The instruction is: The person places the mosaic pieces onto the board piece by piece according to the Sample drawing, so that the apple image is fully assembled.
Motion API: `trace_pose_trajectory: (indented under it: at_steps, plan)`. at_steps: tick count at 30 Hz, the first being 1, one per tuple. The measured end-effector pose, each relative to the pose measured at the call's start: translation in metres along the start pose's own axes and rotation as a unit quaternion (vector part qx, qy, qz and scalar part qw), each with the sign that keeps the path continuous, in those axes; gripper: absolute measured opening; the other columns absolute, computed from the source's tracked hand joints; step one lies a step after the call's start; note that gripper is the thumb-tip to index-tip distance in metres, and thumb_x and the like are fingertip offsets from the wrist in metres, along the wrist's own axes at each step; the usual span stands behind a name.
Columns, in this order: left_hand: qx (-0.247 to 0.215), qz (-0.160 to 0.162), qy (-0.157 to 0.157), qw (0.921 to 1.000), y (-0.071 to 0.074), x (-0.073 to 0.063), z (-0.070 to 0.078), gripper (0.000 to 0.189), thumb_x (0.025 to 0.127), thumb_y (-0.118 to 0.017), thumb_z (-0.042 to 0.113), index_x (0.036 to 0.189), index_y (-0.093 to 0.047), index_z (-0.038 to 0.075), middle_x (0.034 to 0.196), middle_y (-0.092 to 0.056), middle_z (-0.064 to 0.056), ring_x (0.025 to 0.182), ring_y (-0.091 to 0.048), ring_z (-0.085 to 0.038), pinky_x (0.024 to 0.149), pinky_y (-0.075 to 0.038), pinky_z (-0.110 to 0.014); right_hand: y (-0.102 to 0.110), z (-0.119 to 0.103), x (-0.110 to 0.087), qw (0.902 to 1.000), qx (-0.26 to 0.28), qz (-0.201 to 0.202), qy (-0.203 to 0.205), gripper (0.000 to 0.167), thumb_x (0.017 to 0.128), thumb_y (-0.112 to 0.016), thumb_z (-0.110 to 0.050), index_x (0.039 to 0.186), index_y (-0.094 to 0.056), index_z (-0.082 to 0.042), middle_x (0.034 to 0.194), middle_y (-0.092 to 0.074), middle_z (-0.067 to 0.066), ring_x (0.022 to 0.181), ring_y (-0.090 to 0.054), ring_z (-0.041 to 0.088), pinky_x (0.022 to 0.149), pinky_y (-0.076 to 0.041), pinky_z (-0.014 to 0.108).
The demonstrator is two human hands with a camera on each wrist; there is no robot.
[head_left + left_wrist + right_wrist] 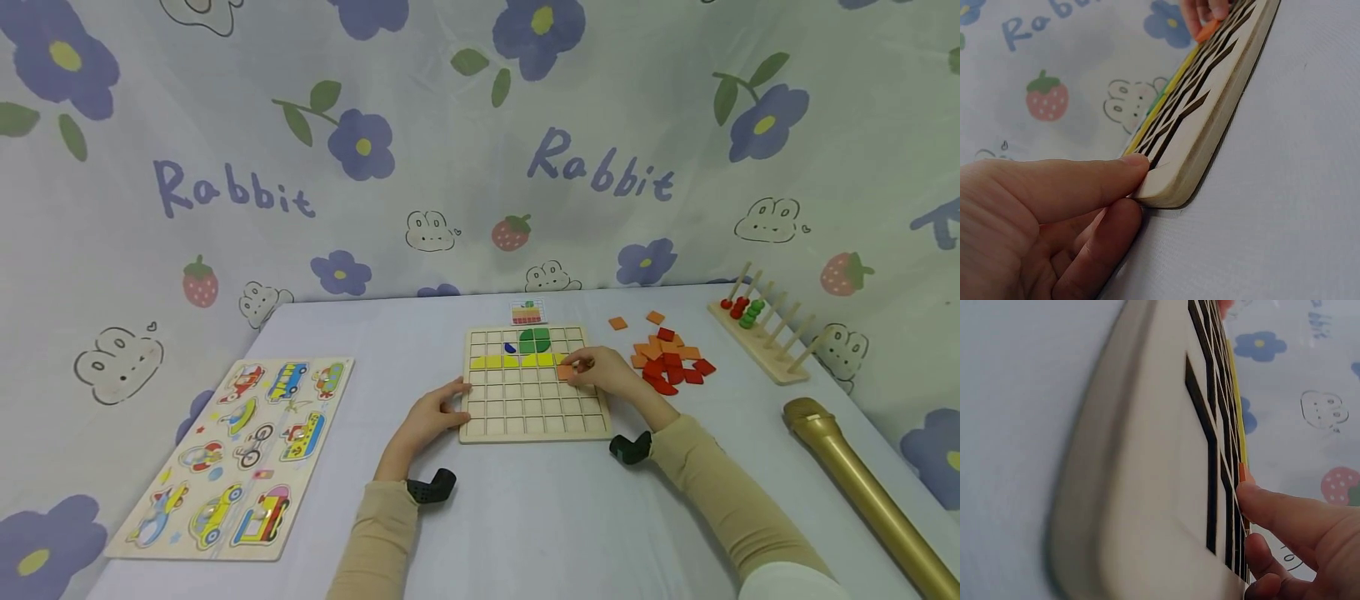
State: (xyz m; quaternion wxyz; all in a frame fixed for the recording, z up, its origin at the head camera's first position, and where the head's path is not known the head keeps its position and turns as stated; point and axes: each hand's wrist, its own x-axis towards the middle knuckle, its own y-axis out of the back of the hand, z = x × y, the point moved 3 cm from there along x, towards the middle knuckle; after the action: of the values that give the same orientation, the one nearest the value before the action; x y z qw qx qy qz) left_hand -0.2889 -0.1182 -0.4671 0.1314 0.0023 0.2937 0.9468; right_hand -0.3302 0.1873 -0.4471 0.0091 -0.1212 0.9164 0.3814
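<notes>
A wooden grid board (534, 408) lies flat on the table, with a row of yellow pieces (511, 362), a green shape (535, 341) and a small dark blue piece (510, 347) in its upper cells. My left hand (431, 417) grips the board's left edge; in the left wrist view the thumb (1094, 181) lies on top, a bent finger below. My right hand (611, 373) pinches an orange square tile (566, 372) at the board's right side, just below the yellow row. The right wrist view shows a sliver of that tile (1242, 471) beside the thumb.
A small pattern card (528, 312) is behind the board. Loose orange and red tiles (672, 361) lie in a pile to the right. Farther right are a bead peg stand (772, 342) and a gold microphone (862, 483). A vehicle puzzle board (240, 458) lies left.
</notes>
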Motion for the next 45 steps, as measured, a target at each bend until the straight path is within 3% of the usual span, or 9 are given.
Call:
trace_pose_trajectory:
  at_steps: [13,21,27,32,40,45]
  plan:
    - [0.001,0.001,0.003,1.0,0.0,-0.001,0.001,0.049,0.078,-0.072,0.012,0.125,-0.058,0.013,0.144,-0.04,-0.002,0.059,-0.041,-0.014,0.054,-0.035,-0.024,0.008,0.002,-0.003,0.9996,0.025,0.01,-0.008,0.039,0.08,-0.071,-0.019,0.117,-0.063,-0.01,0.087,-0.054,0.006,0.072,-0.045,0.02,0.057,-0.035,0.028]
    - [0.001,0.001,0.002,1.0,0.0,0.0,-0.001,0.049,0.078,-0.072,0.012,0.125,-0.058,0.014,0.144,-0.041,-0.002,0.059,-0.041,-0.014,0.054,-0.036,-0.024,0.043,0.028,-0.016,0.9967,0.047,0.053,-0.04,0.041,0.084,-0.067,-0.022,0.123,-0.059,-0.01,0.1,-0.052,0.011,0.086,-0.043,0.025,0.064,-0.037,0.03]
    - [-0.008,0.002,0.006,1.0,0.0,-0.001,0.0,0.05,0.078,-0.073,0.012,0.126,-0.058,0.014,0.144,-0.04,-0.002,0.059,-0.042,-0.014,0.055,-0.036,-0.025,0.07,0.056,-0.032,0.9896,0.07,0.108,-0.064,0.045,0.086,-0.065,-0.021,0.126,-0.055,-0.002,0.109,-0.052,0.019,0.093,-0.048,0.029,0.071,-0.041,0.029]
    - [-0.007,0.001,0.01,0.9999,-0.001,-0.001,-0.003,0.05,0.078,-0.073,0.013,0.126,-0.058,0.014,0.144,-0.04,-0.001,0.06,-0.044,-0.014,0.056,-0.038,-0.026,0.078,0.073,-0.04,0.9843,0.055,0.136,-0.098,0.048,0.087,-0.064,-0.024,0.127,-0.053,0.001,0.117,-0.052,0.023,0.106,-0.044,0.034,0.081,-0.04,0.035]
    - [-0.01,-0.002,0.008,0.9999,-0.001,-0.001,-0.004,0.05,0.078,-0.073,0.012,0.126,-0.058,0.014,0.144,-0.04,0.0,0.06,-0.044,-0.014,0.056,-0.038,-0.025,0.079,0.079,-0.041,0.9831,-0.021,0.14,-0.117,0.053,0.085,-0.065,-0.027,0.124,-0.053,0.007,0.101,-0.054,0.021,0.092,-0.046,0.033,0.072,-0.038,0.034]
    - [-0.009,0.001,0.006,0.9999,-0.001,0.0,-0.003,0.05,0.078,-0.073,0.012,0.126,-0.058,0.014,0.144,-0.04,0.0,0.06,-0.043,-0.014,0.055,-0.038,-0.025,0.077,0.078,-0.038,0.9835,-0.032,0.137,-0.113,0.052,0.085,-0.065,-0.029,0.121,-0.053,0.007,0.097,-0.053,0.019,0.087,-0.048,0.031,0.07,-0.038,0.035]
